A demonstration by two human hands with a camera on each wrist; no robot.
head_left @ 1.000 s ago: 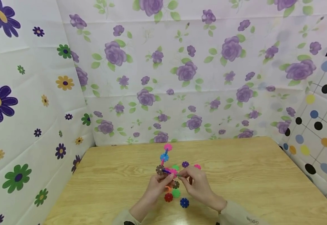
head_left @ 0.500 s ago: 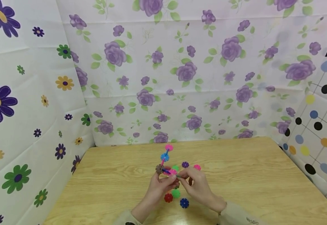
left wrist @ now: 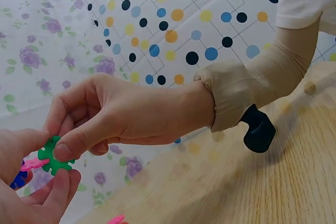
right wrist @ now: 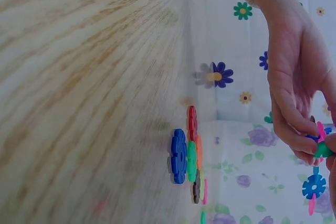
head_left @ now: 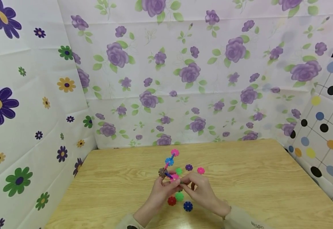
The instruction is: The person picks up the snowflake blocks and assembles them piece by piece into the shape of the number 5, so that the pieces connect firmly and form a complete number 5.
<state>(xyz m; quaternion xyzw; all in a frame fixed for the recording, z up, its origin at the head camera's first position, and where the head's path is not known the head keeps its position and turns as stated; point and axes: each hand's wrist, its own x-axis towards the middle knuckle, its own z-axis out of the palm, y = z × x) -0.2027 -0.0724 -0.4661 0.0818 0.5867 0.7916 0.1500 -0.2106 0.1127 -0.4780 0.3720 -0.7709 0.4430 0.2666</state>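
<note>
My left hand (head_left: 162, 190) holds a chain of slotted snowflake discs by its near end. The chain runs away from me, with a pink disc (head_left: 174, 178) by the thumb, a brown disc (head_left: 162, 172), a light blue disc (head_left: 169, 162) and a pink disc (head_left: 175, 152) at its far tip. Between thumb and fingers, my right hand (head_left: 203, 192) pinches a green disc (left wrist: 51, 160). In the left wrist view, the green disc meets the pink one edge-on, and left fingers touch it too. How deep their slots engage is hidden by the fingers.
Loose discs lie on the wooden table (head_left: 112, 190): red (head_left: 171, 201), green (head_left: 179, 196) and dark blue (head_left: 188, 206) near me, purple (head_left: 189, 167) and pink (head_left: 201, 170) farther off. An orange disc (right wrist: 198, 151) shows in the right wrist view. Patterned cloths stand around the table.
The far end of the chain has swung slightly right and toward me. Both hands stay together, and the left has turned a little over the near pink disc.
</note>
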